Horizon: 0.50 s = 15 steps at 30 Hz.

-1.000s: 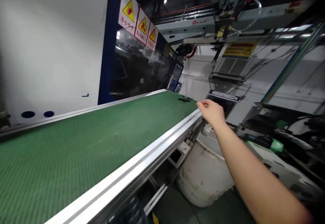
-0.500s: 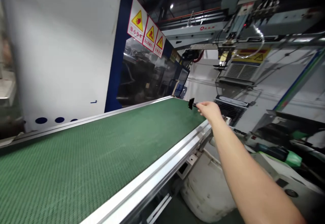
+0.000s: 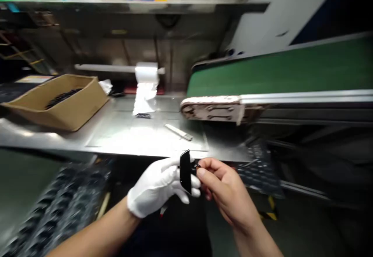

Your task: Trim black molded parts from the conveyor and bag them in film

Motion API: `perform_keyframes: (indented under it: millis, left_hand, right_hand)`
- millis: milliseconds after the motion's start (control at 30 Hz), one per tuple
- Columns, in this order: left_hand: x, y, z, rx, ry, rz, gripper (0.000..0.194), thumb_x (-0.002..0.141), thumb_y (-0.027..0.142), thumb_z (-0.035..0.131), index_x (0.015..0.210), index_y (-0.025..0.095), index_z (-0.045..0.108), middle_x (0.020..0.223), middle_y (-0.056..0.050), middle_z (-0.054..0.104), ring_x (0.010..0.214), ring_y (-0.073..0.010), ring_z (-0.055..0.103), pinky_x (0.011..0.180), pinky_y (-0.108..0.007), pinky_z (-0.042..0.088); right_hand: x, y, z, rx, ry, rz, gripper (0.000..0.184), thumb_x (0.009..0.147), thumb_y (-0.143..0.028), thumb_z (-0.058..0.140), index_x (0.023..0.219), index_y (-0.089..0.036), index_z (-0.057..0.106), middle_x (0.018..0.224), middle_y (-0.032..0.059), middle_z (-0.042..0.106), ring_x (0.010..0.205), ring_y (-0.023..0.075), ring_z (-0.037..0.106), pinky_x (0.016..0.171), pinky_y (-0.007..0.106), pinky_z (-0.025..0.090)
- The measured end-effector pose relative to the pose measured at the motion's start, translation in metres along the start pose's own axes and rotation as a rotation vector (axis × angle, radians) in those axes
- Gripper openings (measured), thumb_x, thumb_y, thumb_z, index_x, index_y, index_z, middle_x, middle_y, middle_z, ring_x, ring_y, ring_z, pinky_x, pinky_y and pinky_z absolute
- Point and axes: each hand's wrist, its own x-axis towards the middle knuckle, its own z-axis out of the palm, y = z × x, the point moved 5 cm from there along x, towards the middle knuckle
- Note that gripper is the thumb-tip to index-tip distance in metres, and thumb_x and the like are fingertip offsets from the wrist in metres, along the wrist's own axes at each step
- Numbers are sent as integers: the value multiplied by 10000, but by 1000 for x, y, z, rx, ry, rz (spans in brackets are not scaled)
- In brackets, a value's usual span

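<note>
A glossy black part [image 3: 185,171] with a flat, blade-like face and a thin stem is held in front of me, below the table's front edge. My right hand [image 3: 220,183], bare, pinches the stem between thumb and fingers. From the left, my left hand [image 3: 163,183] in a white glove reaches up to the flat face, its fingers apart. Some gloved fingers pass behind the part, and whether they touch it I cannot tell. Beyond the hands, a slim knife-like tool [image 3: 178,132] lies on the metal table [image 3: 116,136].
A cardboard box [image 3: 62,105] with dark pieces stands on the table's left. A white roll [image 3: 146,72] hangs on a bar at the back. The green conveyor belt [image 3: 276,70] ends over the table's right. Clear trays with black pieces [image 3: 58,206] are at lower left.
The view has swung left from the conveyor to the metal table. My right hand has brought the black part from over the belt to in front of me, and my gloved left hand has appeared.
</note>
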Motion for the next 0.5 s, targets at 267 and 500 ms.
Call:
perform_keyframes:
  millis: [267,500]
  left_hand:
    - [-64,-29,-54,-385,20,-48,456,945,440,787,1323,193,725,959,-106,817,808,-209,812,585,-186,618]
    - [-82,-36,-57,-460,-6,-86,516,939,506,775,1349,201,706,924,-126,819,789,-234,817,559,-195,610]
  right_hand:
    - [-16,61,76,-32,-68,188,390,917,-581,754,949,-209,642,712,-22,576,603,101,487,516,209,419]
    - [-24,78,78,-58,-148,316,370,966,-599,674,995,-230,689,755,10,594,652,128,509,552,236,455]
